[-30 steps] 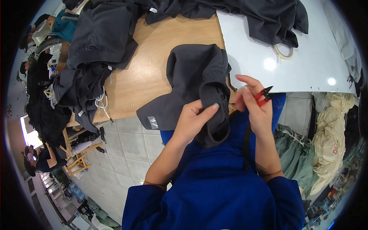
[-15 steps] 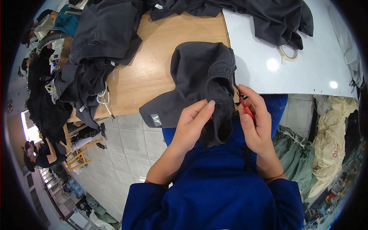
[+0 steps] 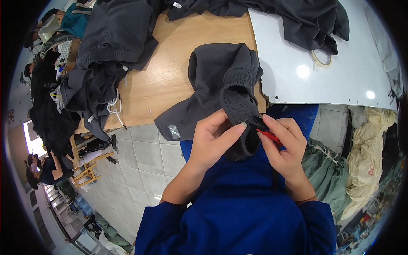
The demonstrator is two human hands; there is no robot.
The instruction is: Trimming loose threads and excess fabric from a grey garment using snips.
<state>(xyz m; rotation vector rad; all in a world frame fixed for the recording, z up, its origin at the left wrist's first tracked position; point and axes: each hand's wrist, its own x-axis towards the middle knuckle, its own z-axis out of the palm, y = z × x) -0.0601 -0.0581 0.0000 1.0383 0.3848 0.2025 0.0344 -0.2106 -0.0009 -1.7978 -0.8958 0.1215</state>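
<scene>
A pair of dark grey elastic-waist pants (image 3: 212, 80) lies partly on the wooden table, its waistband hanging over the front edge toward me. My left hand (image 3: 212, 142) is closed on the gathered waistband, thumb on top. Between the thumb and fingers of my right hand (image 3: 285, 146) is a pair of thread snips (image 3: 270, 137) with red grips and dark blades. The blades point left and touch or lie just over the waistband edge; any thread between them is too small to make out. A clear size sticker (image 3: 173, 131) is on one leg.
More dark grey garments lie at the left (image 3: 114, 36) and across the back. A white cord (image 3: 114, 106) hangs by the left pile. On the white board (image 3: 293, 80) at right sits a tape roll (image 3: 321, 59). Green and cream sacks (image 3: 365, 157) stand on the right.
The snips have moved left and down from beside the waistband onto its edge, their blades swinging to point left. The waistband has shifted slightly left in my left hand.
</scene>
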